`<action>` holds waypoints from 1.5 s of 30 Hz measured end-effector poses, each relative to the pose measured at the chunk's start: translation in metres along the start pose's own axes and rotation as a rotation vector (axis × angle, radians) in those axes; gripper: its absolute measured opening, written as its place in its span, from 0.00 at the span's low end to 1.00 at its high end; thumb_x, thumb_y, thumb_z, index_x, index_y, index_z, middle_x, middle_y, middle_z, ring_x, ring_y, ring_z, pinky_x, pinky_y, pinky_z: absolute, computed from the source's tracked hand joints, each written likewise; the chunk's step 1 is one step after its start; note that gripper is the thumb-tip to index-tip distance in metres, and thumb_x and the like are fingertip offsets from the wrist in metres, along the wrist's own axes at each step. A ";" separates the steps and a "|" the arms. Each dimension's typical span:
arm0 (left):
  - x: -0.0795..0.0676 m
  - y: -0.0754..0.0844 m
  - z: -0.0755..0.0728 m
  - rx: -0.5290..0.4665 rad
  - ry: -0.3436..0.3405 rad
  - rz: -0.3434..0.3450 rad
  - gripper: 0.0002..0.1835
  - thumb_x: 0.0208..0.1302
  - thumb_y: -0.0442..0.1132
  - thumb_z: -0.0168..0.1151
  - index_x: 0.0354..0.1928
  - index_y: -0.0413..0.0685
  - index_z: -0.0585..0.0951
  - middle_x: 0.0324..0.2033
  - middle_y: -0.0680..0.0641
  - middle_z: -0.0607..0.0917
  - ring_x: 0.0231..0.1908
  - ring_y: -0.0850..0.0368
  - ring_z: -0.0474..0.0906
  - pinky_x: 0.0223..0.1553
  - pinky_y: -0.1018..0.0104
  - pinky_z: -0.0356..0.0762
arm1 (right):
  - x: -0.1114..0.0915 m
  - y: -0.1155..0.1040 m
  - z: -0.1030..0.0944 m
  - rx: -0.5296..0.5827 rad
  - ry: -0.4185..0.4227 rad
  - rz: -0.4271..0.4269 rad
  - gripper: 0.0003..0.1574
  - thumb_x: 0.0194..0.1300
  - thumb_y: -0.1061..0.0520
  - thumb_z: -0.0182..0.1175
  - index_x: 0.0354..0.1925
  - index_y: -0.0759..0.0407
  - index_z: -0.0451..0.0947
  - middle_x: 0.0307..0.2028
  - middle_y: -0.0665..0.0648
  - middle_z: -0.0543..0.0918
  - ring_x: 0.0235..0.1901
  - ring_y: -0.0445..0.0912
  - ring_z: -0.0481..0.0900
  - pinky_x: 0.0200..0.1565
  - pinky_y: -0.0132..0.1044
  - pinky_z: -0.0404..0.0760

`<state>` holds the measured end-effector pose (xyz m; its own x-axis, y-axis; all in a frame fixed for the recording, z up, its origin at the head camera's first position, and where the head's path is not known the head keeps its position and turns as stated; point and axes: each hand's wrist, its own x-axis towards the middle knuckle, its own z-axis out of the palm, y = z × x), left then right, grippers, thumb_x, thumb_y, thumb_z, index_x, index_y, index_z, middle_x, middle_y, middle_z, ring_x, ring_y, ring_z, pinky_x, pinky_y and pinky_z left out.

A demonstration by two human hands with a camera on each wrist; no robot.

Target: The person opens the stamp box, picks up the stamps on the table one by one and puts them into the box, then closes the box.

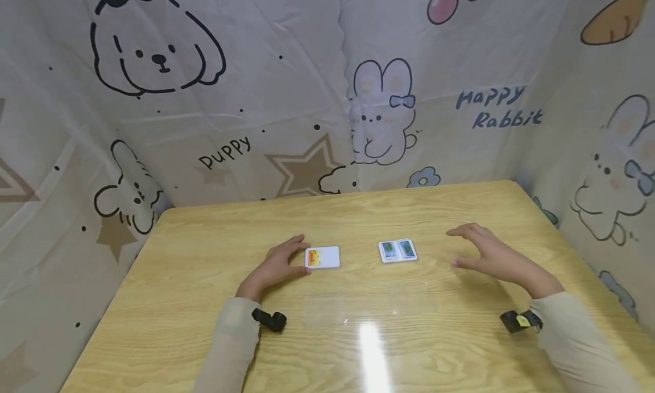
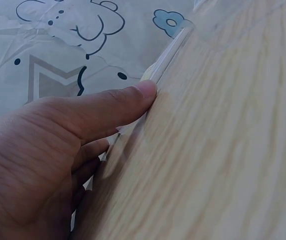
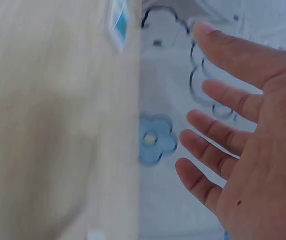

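Note:
My left hand [image 1: 275,268] rests on the table at the left end of a small stack of white cards [image 1: 330,257], thumb on its near edge and fingers at its far edge. The top card has an orange and yellow picture on its left half. In the left wrist view the thumb [image 2: 145,90] presses against the side of the stack. A second card stack [image 1: 398,251], with two blue-green pictures on top, lies to the right. Beyond it my right hand [image 1: 491,255] hovers above the table with fingers apart, holding nothing.
Two clear flat squares, one at the left [image 1: 324,310] and one at the right [image 1: 411,299], lie on the wooden table [image 1: 204,245] in front of the stacks. A patterned cloth [image 1: 286,97] hangs behind the table and at both sides. Light reflects near the front.

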<state>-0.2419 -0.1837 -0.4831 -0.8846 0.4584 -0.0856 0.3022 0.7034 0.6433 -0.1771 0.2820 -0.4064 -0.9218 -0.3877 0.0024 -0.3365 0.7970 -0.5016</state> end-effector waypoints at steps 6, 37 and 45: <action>-0.005 -0.001 0.001 -0.013 0.003 -0.035 0.36 0.57 0.52 0.69 0.67 0.53 0.71 0.75 0.49 0.56 0.75 0.43 0.47 0.71 0.37 0.46 | -0.020 0.036 0.000 -0.029 0.000 0.062 0.44 0.60 0.48 0.67 0.64 0.71 0.63 0.61 0.77 0.65 0.59 0.72 0.62 0.54 0.69 0.66; 0.003 -0.004 0.002 0.005 0.010 0.024 0.35 0.58 0.51 0.69 0.67 0.52 0.71 0.75 0.48 0.57 0.74 0.43 0.50 0.72 0.40 0.45 | -0.046 0.114 -0.003 -0.084 0.012 0.272 0.45 0.63 0.40 0.62 0.63 0.71 0.65 0.59 0.82 0.61 0.55 0.78 0.57 0.52 0.71 0.59; 0.001 -0.005 0.002 0.001 0.020 0.015 0.35 0.58 0.52 0.69 0.67 0.53 0.71 0.75 0.50 0.58 0.74 0.44 0.50 0.72 0.40 0.46 | -0.043 0.111 0.000 -0.091 0.021 0.293 0.40 0.66 0.41 0.60 0.60 0.71 0.68 0.58 0.80 0.62 0.54 0.76 0.59 0.51 0.70 0.61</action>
<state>-0.2436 -0.1855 -0.4876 -0.8869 0.4578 -0.0613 0.3156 0.6976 0.6433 -0.1751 0.3875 -0.4621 -0.9856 -0.1265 -0.1120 -0.0711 0.9117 -0.4045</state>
